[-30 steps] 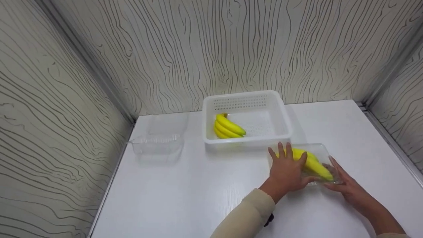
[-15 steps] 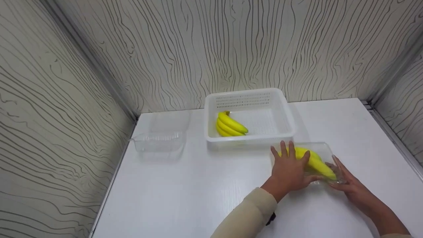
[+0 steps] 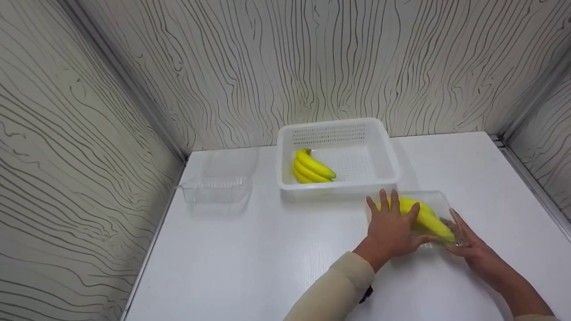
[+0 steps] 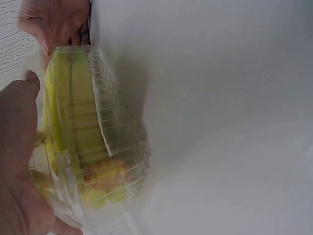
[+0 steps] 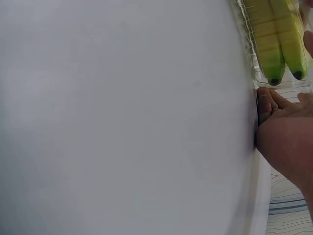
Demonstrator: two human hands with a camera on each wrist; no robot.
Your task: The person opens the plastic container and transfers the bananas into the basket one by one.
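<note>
A clear plastic clamshell box (image 3: 439, 201) with yellow bananas (image 3: 432, 223) inside lies on the right part of the white table. My left hand (image 3: 391, 232) presses on its top, fingers spread over the lid. At the box's right end, my right hand (image 3: 479, 255) grips the corner, thumb on the near side. The left wrist view shows the box's ribbed side (image 4: 105, 93), with the lid edge under my left thumb. Green banana tips (image 5: 275, 73) show through the box end in the right wrist view, right by my right hand's curled fingers.
Behind the hands stands a white plastic basket (image 3: 392, 165) holding a bunch of bananas (image 3: 312, 168). An open clear clamshell box (image 3: 214, 194) sits at the table's left, its lid raised toward the back wall. Wood-patterned panels (image 3: 267, 67) enclose the back and sides.
The head view has shifted slightly, moving the whole scene a little right and up. Both hands stay in the same places on the box.
</note>
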